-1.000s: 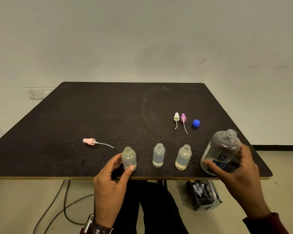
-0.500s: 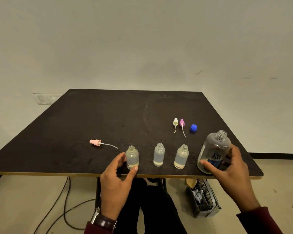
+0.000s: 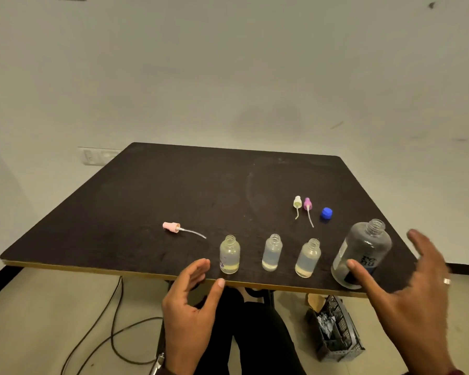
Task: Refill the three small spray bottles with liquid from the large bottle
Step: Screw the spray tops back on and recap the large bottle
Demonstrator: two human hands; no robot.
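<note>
Hovering spread and empty: left hand (image 3: 190, 301) beside leftmost small bottle (image 3: 229, 255), right hand (image 3: 409, 288) at uncapped large bottle (image 3: 362, 257) near counter (image 3: 146, 201) edge; grip large bottle mid-body, steady small bottle, pour slowly; spray heads (image 3: 302, 207) behind

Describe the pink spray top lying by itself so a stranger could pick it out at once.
Start at the dark table and find the row of three small open bottles along its near edge. Look left of and a little behind the leftmost bottle: the pink spray top lies there on its side. Unlike the white spray top and purple spray top paired at the right, it lies alone.
</note>
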